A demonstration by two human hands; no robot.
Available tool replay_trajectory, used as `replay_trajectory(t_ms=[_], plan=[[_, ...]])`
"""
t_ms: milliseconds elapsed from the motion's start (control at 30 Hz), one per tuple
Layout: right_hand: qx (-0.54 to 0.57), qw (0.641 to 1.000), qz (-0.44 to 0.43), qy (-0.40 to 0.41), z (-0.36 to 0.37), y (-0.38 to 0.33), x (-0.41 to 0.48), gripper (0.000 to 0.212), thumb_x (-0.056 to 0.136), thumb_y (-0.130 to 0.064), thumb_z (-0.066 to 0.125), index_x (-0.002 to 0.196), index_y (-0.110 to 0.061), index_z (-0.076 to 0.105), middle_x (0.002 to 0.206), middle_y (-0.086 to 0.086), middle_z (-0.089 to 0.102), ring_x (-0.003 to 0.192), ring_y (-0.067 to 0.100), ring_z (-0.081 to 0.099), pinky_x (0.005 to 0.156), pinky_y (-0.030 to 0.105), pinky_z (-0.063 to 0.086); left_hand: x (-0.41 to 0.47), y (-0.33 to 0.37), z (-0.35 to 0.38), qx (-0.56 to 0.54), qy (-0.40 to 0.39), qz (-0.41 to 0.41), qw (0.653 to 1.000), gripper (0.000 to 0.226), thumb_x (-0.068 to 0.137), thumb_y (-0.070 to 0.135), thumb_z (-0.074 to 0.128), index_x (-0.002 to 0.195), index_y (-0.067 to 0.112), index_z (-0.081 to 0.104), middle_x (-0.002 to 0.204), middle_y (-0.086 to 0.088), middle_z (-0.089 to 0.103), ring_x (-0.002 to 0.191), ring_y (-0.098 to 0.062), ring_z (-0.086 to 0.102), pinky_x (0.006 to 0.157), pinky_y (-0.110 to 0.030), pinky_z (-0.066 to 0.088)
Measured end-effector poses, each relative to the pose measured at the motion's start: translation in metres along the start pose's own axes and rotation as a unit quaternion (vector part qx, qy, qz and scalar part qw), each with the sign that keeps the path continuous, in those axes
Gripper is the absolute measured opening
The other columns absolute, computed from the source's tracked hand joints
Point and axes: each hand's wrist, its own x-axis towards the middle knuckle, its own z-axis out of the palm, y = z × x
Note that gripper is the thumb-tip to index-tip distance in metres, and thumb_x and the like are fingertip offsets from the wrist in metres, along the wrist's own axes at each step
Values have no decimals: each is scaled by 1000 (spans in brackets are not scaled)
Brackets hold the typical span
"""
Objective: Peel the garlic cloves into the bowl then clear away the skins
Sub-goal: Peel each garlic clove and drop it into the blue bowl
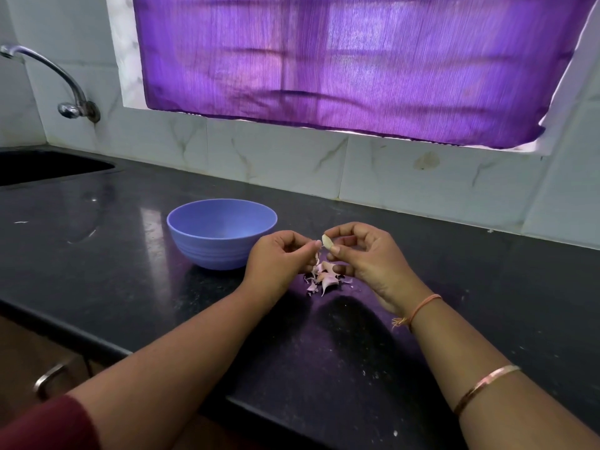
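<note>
Right hand (363,254) grip pinching garlic clove (327,242), left hand (281,258) fingertips pinched beside it

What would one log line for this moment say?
step: peeling | right hand: holds garlic clove | left hand: pulling skin | skins: piled on counter | bowl: left of hands

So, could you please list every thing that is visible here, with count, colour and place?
round plastic bowl: one, blue, on counter left of the hands
garlic clove: one, pale, pinched in right fingers
papery garlic skins: small pile, pinkish white, on counter beneath the hands
stone counter: one, black
sink: one, dark, far left
metal tap: one, silver, on wall above sink
cloth curtain: one, purple, over window
left hand: pulling skin
right hand: holding clove
</note>
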Motion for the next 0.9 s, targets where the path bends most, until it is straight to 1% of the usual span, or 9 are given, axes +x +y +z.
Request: replay_trajectory(t_ms=[33,100,200,300,367,467,600,700,900], plan=[[0,1000,-3,3,0,0,0,13,83,1,64,92,-7,66,85,11,60,76,17,62,64,23,56,0,0,0,0,-6,2,1000,6,85,7,65,88,5,69,78,-12,71,70,-17,67,72,-28,59],[-11,1000,-10,4,0,-1,0,13,82,2,64,94,-4,67,85,12,61,73,15,62,63,20,56,1,-1,-1,5,-16,5,1000,12,85,3,62,91,10,70,84,-11,72,76,-20,68,76,-30,58],[-36,999,-21,8,1,0,-1,14,81,1,65,96,0,67,82,12,62,68,13,62,63,21,57,-1,0,-1,-3,-17,12,1000,16,87,3,59,83,14,70,81,-12,72,73,-19,67,73,-28,58],[-39,999,-31,10,1,0,-1,16,81,-1,67,96,5,66,81,15,64,65,13,62,62,20,56,-2,1,-1,-21,-16,16,1000,11,86,9,63,81,15,71,77,-12,71,71,-18,66,71,-26,58],[-36,999,-34,7,2,-1,-1,17,80,0,67,95,7,65,81,16,65,65,12,62,63,19,56,-1,0,-1,-22,-13,19,999,11,87,9,63,80,14,71,77,-12,71,70,-19,65,69,-24,57],[-43,999,-32,3,1,0,-1,15,80,0,67,94,6,66,80,16,66,65,14,63,63,19,56,-2,2,-1,-13,-16,23,1000,12,87,7,63,80,13,71,80,-16,72,71,-19,65,69,-23,58],[-46,999,-24,1,0,0,-1,11,80,0,67,90,2,67,79,14,67,66,15,64,63,19,55,-2,2,-1,-4,-12,27,1000,14,86,5,62,77,13,71,80,-19,71,70,-20,64,73,-29,57],[-40,999,-21,6,1,0,-1,11,79,0,67,90,2,67,81,15,67,66,14,64,63,19,56,-2,2,-1,-2,-9,27,1000,14,87,6,62,77,12,70,80,-20,71,70,-20,64,73,-30,57],[-62,997,-26,37,-1,1,1,10,81,2,65,87,-5,69,82,12,68,67,14,65,67,23,57,-2,2,-1,-31,-14,18,999,12,87,7,61,80,11,70,79,-17,70,69,-17,64,68,-22,57]])
